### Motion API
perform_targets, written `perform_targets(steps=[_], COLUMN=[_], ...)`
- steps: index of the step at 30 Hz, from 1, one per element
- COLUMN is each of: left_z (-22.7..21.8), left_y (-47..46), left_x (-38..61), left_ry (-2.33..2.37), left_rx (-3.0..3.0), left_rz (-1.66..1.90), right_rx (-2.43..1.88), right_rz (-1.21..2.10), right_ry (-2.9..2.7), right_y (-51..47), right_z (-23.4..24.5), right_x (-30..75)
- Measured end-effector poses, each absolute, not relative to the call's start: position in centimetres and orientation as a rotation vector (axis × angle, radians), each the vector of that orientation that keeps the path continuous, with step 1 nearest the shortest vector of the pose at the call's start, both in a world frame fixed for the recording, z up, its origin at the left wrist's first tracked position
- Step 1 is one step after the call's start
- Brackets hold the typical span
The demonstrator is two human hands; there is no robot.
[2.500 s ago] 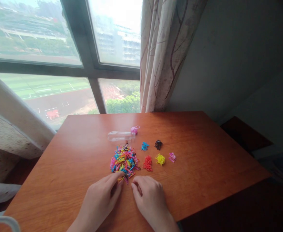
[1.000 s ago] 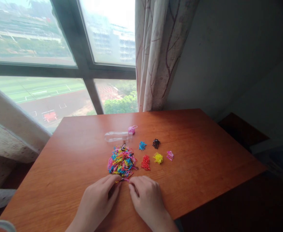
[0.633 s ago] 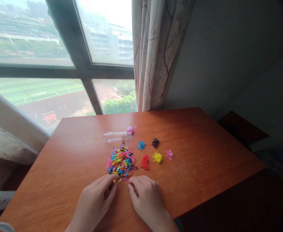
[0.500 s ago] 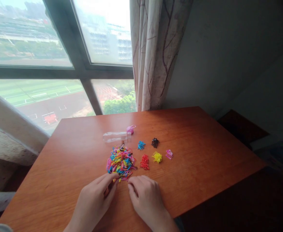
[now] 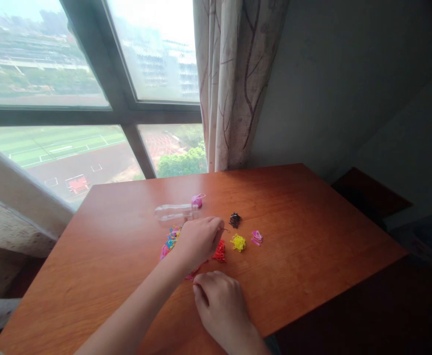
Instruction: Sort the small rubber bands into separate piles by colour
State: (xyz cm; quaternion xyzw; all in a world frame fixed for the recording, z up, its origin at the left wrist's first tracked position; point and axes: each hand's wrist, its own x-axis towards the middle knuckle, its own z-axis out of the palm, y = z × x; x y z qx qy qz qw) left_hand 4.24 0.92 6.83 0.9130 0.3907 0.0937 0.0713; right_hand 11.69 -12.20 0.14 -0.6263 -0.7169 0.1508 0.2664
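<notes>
My left hand [image 5: 200, 239] reaches forward over a mixed pile of coloured elastic bands [image 5: 168, 240] and pinches one thin dark band at its fingertips, just short of a small black pile [image 5: 234, 220]. The hand hides most of the mixed pile and a small blue pile. My right hand [image 5: 219, 303] rests on the wooden table [image 5: 312, 246] near its front edge, fingers curled, with what they hold hidden. Small red [image 5: 220, 251], yellow [image 5: 238, 242] and pink [image 5: 256, 237] piles lie in a row to the right.
A clear plastic bottle [image 5: 173, 212] with a pink cap [image 5: 197, 199] lies on its side behind the piles. A window and a patterned curtain [image 5: 234, 84] stand behind the table. A darker piece of furniture [image 5: 371, 197] sits to the right, lower down.
My left hand left the near edge of the mixed pile and stretched forward and right towards the black pile, carrying a dark band. My right hand stayed put.
</notes>
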Motion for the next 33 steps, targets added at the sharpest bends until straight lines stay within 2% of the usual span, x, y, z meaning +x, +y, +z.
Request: perform_targets(steps=[15, 25, 33], left_z=[4.5, 8.1, 5.5], left_y=[4.9, 1.6, -3.1], left_x=[8.8, 2.1, -4.4], left_ry=[1.135, 1.257, 1.296], left_rx=[2.702, 2.648, 2.326], left_rz=[-0.030, 0.269, 0.660], right_rx=[-1.667, -1.656, -1.756], right_rz=[0.414, 0.434, 0.416], right_ry=[-1.904, -1.894, -1.905], right_y=[-12.3, -12.4, -12.0], right_z=[-0.3, 0.1, 0.6], right_x=[11.7, 11.5, 11.2])
